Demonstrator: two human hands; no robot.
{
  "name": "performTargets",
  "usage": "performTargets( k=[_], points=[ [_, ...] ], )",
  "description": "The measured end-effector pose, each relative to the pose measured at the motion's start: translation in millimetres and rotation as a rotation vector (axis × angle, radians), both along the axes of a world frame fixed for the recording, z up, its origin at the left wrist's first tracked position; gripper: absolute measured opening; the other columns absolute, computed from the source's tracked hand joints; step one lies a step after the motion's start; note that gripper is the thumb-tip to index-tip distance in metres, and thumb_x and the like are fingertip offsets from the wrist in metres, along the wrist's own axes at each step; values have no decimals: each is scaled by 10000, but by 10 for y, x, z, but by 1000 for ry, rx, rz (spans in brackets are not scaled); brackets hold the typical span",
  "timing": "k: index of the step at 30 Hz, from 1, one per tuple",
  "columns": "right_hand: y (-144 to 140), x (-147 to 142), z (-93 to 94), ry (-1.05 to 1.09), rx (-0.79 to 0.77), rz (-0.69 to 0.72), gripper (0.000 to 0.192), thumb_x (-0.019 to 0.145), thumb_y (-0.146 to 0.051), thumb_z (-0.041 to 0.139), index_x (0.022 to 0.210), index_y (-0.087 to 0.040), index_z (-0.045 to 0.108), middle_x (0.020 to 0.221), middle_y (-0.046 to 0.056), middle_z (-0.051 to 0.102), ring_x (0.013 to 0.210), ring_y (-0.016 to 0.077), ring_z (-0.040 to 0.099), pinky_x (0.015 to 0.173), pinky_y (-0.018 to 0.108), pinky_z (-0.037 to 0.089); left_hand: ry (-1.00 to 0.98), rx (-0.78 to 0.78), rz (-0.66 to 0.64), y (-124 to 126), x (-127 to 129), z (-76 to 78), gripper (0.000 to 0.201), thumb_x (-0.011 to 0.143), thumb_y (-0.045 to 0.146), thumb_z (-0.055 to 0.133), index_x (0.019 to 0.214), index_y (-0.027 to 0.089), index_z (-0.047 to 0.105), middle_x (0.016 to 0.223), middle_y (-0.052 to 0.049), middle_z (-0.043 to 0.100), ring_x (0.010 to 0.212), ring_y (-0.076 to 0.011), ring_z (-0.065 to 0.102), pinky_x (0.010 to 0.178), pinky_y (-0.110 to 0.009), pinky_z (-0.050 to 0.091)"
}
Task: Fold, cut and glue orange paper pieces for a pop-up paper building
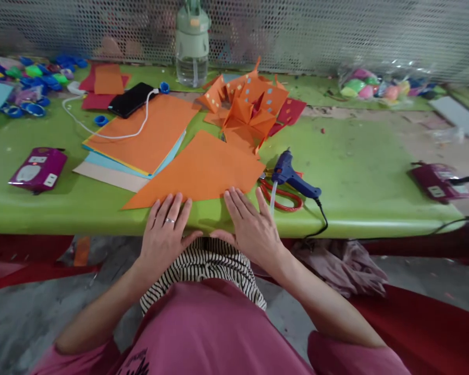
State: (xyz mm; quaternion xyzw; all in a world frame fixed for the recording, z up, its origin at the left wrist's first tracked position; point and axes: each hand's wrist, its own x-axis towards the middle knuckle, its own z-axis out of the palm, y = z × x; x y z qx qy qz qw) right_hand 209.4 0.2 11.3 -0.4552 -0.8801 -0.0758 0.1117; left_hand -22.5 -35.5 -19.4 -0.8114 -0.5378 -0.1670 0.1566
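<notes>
Now we rest our left hand [164, 229] and right hand [252, 225] flat, fingers spread, gripping nothing, fingertips on the near edge of the orange paper sheet [200, 171] on the green table [359, 172]; a blue glue gun [295, 177] lies just right.

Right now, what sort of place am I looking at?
Likely a paper-craft workbench: orange paper sheet under both hands, a blue glue gun, and folded orange paper pieces on the green table.
</notes>
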Motion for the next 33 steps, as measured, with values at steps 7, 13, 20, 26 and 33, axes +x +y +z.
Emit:
performTargets(
  k=[7, 13, 20, 26, 33],
  points=[
    [-5, 159, 6, -6, 6, -102, 815, 962, -638, 402, 1521, -47, 351, 1499, 242, 487, 1402, 358, 468, 1217, 628, 176, -77, 15, -16, 1, 8, -34, 850, 932, 591, 535, 1581, 117, 260, 1462, -221, 536, 1345, -380, 523, 1155, -552, 364],
    [79, 651, 193, 138, 76, -345, 483, 973, -305, 469, 1449, -227, 463, 1492, 144, 531, 1376, 326, 480, 1120, 584, 351, -116, 9, -33, -16, 7, -41, 892, 912, 573, 583, 1598, 143, 208, 1471, -226, 524, 1348, -393, 517, 1151, -579, 367],
    [307, 884, 247, -34, -49, -298, 571, 958, -419, 499, 1502, -269, 409, 1607, 126, 374, 1453, 371, 359, 1153, 673, 259, -79, 34, -35, -26, -2, -52, 855, 913, 507, 622, 1588, 136, 248, 1485, -219, 512, 1341, -398, 523, 1148, -573, 375],
    [611, 1226, 214, -50, -48, -316, 549, 974, -438, 462, 1497, -274, 427, 1569, 152, 428, 1392, 377, 439, 1094, 728, 309, -57, 66, -48, -17, 23, -24, 829, 908, 513, 626, 1562, 108, 315, 1449, -224, 547, 1310, -390, 553, 1133, -557, 395],
    [774, 1602, 444, -7, 3, -389, 628, 927, -406, 542, 1507, -200, 420, 1572, 216, 396, 1437, 455, 366, 1048, 741, 344, -63, 30, -7, 137, 72, 33, 737, 945, 600, 490, 1476, 90, 451, 1396, -225, 588, 1271, -379, 565, 1070, -545, 425]
  ],
)
